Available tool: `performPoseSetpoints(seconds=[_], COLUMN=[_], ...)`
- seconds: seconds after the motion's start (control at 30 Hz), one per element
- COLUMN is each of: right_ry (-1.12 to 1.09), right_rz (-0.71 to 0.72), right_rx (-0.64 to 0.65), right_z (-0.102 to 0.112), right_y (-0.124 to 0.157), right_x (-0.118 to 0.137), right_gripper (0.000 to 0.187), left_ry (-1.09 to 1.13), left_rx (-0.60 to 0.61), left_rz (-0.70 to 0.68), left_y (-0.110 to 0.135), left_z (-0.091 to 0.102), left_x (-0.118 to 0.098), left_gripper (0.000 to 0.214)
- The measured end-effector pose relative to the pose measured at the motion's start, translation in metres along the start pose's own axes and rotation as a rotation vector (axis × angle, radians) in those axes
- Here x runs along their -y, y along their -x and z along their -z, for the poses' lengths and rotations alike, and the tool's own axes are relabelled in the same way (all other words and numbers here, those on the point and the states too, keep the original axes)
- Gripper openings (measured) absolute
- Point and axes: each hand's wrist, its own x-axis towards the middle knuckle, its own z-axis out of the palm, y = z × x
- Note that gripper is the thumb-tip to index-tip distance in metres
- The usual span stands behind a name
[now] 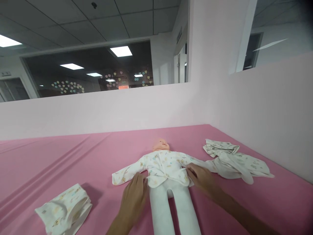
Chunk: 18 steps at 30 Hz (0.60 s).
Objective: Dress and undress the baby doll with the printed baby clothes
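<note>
A baby doll (161,145) lies on its back on the pink sheet (73,156), head away from me, white cloth legs (171,205) pointing toward me. It wears a white printed top (163,166) with sleeves spread out. My left hand (133,197) rests at the top's lower left hem, fingers together against the cloth. My right hand (200,178) is at the lower right hem, fingers curled on the fabric edge. Both hands are slightly blurred.
A folded printed garment (65,209) lies at the near left. A crumpled printed garment (234,161) lies to the right of the doll. A pale pink partition wall (269,107) runs behind and along the right side, with a window above.
</note>
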Motion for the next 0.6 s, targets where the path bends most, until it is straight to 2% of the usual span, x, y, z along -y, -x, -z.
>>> performPoseSetpoints(seconds=[0.1, 0.17, 0.3, 0.4, 0.5, 0.6], right_ry=[0.063, 0.107, 0.142, 0.153, 0.128, -0.018], right_rz=[-0.038, -0.067, -0.108, -0.086, -0.034, 0.018], right_rx=[0.007, -0.028, -0.092, -0.109, -0.096, 0.057], right_z=[-0.006, -0.016, -0.037, -0.043, -0.04, -0.034], right_y=[-0.04, -0.06, -0.074, -0.069, -0.058, -0.044], right_x=[-0.001, -0.004, -0.014, -0.022, -0.028, -0.034], right_gripper=[0.026, 0.025, 0.027, 0.024, 0.021, 0.02], left_ry=[-0.132, -0.233, -0.334, -0.324, -0.266, -0.067], left_rx=[-0.054, -0.042, 0.024, 0.036, 0.027, 0.054], left_rz=[0.006, 0.012, 0.053, 0.072, 0.108, 0.139], left_y=[-0.038, -0.064, -0.093, -0.092, -0.079, -0.064], left_z=[-0.002, -0.006, -0.019, -0.027, -0.027, -0.021], left_x=[0.003, 0.006, 0.019, 0.026, 0.028, 0.03], left_gripper=[0.029, 0.025, 0.022, 0.022, 0.02, 0.017])
